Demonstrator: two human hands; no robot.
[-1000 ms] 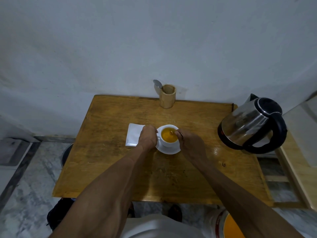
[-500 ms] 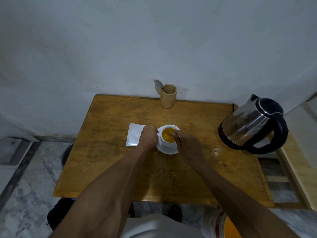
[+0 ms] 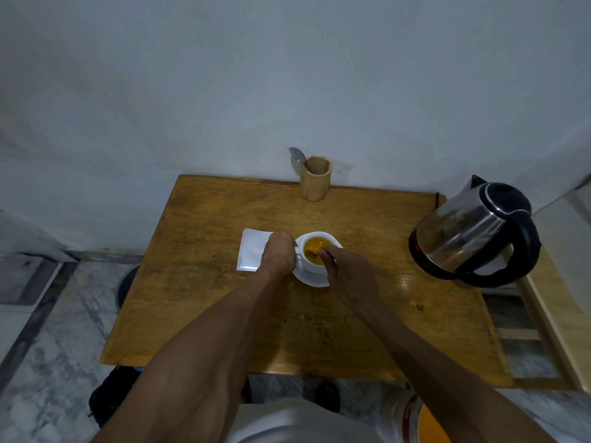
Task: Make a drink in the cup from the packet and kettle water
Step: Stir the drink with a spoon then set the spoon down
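The left hand (image 3: 277,254) has its grip closed on the cup (image 3: 316,251), mid-surface (image 3: 208,314), while the right hand (image 3: 347,273), just right, pinches something small dipped in the drink.

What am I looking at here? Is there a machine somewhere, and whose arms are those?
No machine: a person wears one camera on the head, looking down at their own bare arms. On the wooden table a white cup of orange-yellow drink stands on a saucer. The left hand steadies the cup at its handle side. The right hand pinches something thin that dips into the drink, probably a spoon for stirring; it is too small to be sure. A white packet lies flat left of the cup, partly under the left hand. A steel electric kettle stands at the right, and a wooden holder with a spoon at the back edge.
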